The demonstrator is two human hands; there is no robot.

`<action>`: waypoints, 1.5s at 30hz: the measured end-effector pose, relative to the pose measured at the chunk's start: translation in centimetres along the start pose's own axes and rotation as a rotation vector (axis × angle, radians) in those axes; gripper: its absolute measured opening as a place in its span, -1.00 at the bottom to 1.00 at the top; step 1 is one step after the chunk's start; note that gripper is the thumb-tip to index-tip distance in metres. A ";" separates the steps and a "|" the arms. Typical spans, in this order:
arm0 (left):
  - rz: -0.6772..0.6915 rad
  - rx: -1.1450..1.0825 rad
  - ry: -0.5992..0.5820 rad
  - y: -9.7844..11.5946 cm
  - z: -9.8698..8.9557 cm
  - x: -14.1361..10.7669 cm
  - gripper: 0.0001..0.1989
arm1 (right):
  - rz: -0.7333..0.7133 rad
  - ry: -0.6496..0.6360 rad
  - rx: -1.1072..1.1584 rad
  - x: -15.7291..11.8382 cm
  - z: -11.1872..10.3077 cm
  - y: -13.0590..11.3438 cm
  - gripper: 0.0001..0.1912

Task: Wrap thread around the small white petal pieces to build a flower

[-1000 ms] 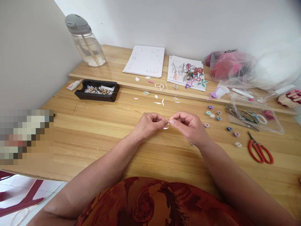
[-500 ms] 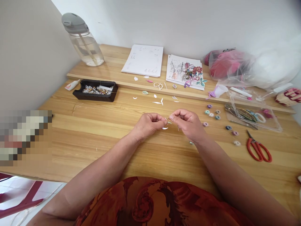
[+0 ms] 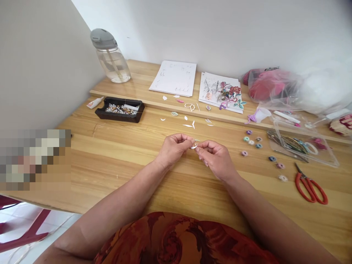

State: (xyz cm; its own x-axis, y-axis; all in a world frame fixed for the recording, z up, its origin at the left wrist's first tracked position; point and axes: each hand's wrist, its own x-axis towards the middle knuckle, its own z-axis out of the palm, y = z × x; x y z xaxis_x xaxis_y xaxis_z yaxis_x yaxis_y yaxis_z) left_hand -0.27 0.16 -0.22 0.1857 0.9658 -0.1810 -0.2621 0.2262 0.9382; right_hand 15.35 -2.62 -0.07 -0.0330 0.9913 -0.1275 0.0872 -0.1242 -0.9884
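My left hand (image 3: 176, 149) is closed in a pinch, thumb against forefinger, on a small white crescent-shaped petal piece (image 3: 194, 147). The fingertips of my right hand (image 3: 216, 157) are pinched together at the piece's right end; what they hold, perhaps thread, is too fine to make out. Just beyond the fingertips shows a bit of a pale green sliver, partly hidden. Farther back lie white petal cutouts (image 3: 188, 126), a green-edged leaf piece (image 3: 174, 114) and a white outlined flower shape (image 3: 189, 107).
Left stand a black tray (image 3: 118, 116) of beads, a glue tube (image 3: 95, 103) and a water bottle (image 3: 113, 60). Right are small thread spools (image 3: 272, 158), red-handled scissors (image 3: 310, 187) and a clear plastic box (image 3: 327, 156) with tools. Papers (image 3: 173, 79) and thread flowers (image 3: 229, 96) lie on the raised ledge.
My right fingertips have come down and toward me, to the white petal piece's end. My left hand keeps its pinch. The whole view has shifted slightly.
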 end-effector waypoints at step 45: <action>0.078 0.184 0.041 -0.6 -0.3 0.4 -0.76 | -0.252 0.056 -0.340 -1.2 0.2 -0.5 -0.86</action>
State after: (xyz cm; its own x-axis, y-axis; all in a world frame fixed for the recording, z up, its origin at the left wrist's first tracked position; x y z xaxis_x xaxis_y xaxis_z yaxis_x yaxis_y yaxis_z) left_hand -0.30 0.41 -0.89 0.1319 0.9847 -0.1141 -0.0960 0.1273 0.9872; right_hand 15.15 -3.75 0.56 -0.0419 0.9908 0.1288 0.4073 0.1346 -0.9033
